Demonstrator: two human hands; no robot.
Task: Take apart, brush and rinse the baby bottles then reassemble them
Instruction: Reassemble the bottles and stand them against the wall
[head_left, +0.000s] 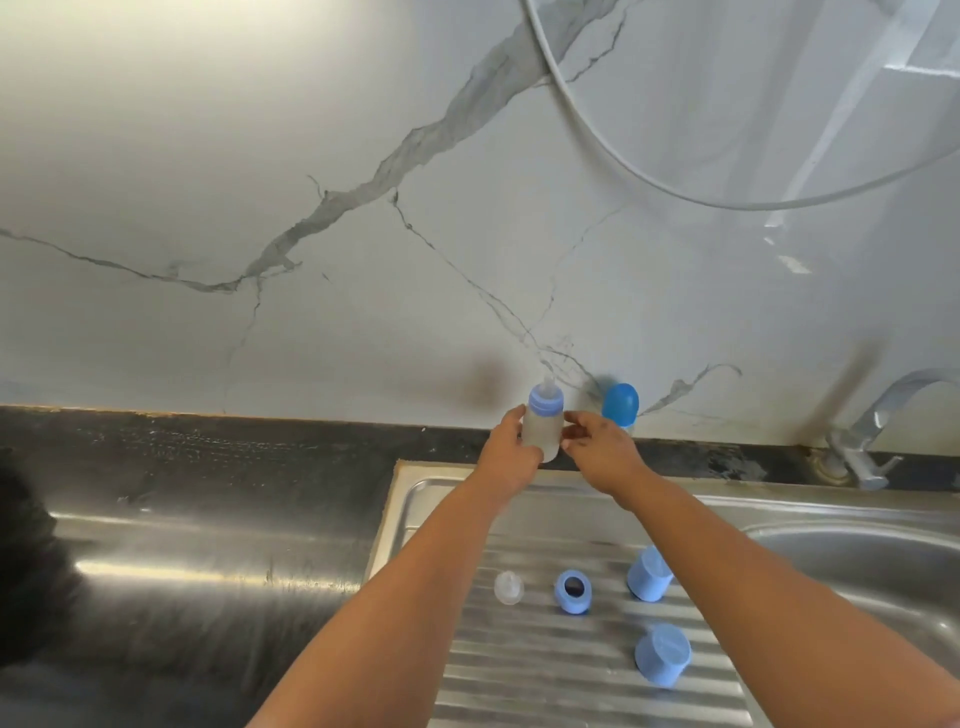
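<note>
A clear baby bottle (543, 428) with a light blue collar and a teat stands upright at the back of the counter by the wall. My left hand (508, 452) grips its body from the left. My right hand (597, 449) touches its right side with the fingertips. Behind my right hand stands a second bottle with a darker blue cap (620, 404), mostly hidden. On the ribbed drainboard (519, 675) lie a clear teat (508, 587), a blue collar ring (572, 592) and two light blue caps (648, 574) (663, 654).
The sink basin (857, 566) opens at the right, with a steel tap (878, 431) behind it. A white hose (649, 176) hangs across the marble wall. A dark counter (208, 545) stretches to the left.
</note>
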